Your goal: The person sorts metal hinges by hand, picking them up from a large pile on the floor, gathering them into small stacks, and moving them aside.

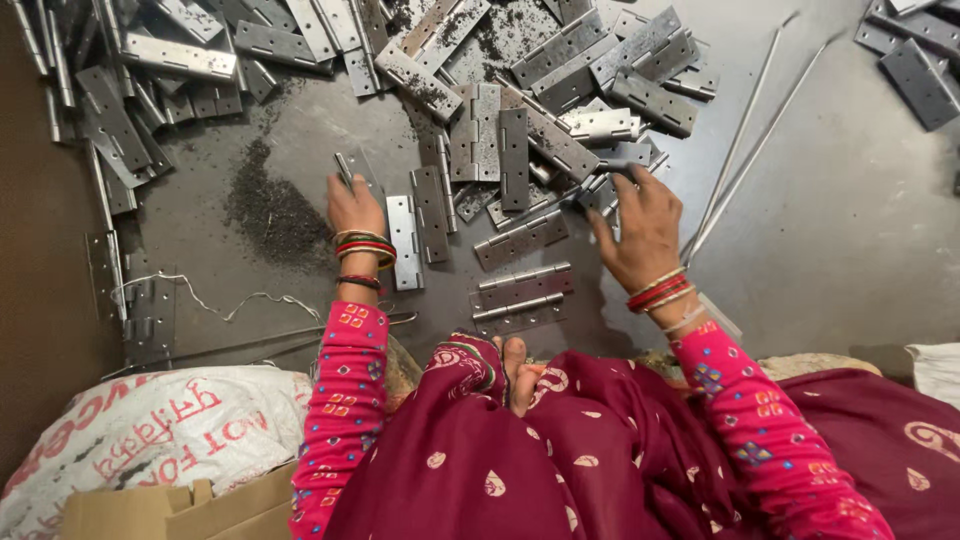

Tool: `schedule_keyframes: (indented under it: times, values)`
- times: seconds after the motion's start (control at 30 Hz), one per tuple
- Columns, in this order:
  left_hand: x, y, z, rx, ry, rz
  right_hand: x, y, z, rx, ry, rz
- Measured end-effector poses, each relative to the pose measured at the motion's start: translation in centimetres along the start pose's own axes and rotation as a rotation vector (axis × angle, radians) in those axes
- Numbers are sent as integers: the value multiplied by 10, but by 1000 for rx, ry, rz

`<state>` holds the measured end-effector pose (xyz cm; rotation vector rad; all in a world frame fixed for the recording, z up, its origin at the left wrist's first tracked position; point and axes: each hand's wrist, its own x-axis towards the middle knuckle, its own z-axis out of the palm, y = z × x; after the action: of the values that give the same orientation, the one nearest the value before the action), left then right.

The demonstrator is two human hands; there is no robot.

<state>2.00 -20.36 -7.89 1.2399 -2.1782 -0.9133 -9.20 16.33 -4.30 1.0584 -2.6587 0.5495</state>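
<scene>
Pinching upright hinge (352,172), left hand (354,208) grip closed; right hand (643,228) fingers spread over hinge pile (560,120)

Dull grey metal hinges (515,160) lie on a matt, gritty floor (830,220) beside a printed woven sack (150,430).

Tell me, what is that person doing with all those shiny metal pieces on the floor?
A person sits on the floor amid many metal hinges. The left hand holds a hinge up off the floor. The right hand reaches into the heap of hinges in front. More hinges lie flat between the hands, and two thin metal rods lie to the right.
</scene>
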Motion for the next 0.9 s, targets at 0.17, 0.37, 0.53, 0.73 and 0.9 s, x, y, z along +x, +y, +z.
schedule_keyframes:
  times: [0.17,0.37,0.53,0.73,0.9]
  values:
    - [4,-22,1,-11,-50,17,95,-38,39,-163,-81,-20]
    - [-45,-9,-17,91,-238,64,136,-65,65,-205,-424,279]
    - [-77,27,5,225,-342,-29,107,-64,98,89,-341,294]
    - [-77,26,22,98,-343,1,60,-58,113,351,-391,311]
    - [-77,35,32,116,-283,37,47,-70,115,445,-314,371]
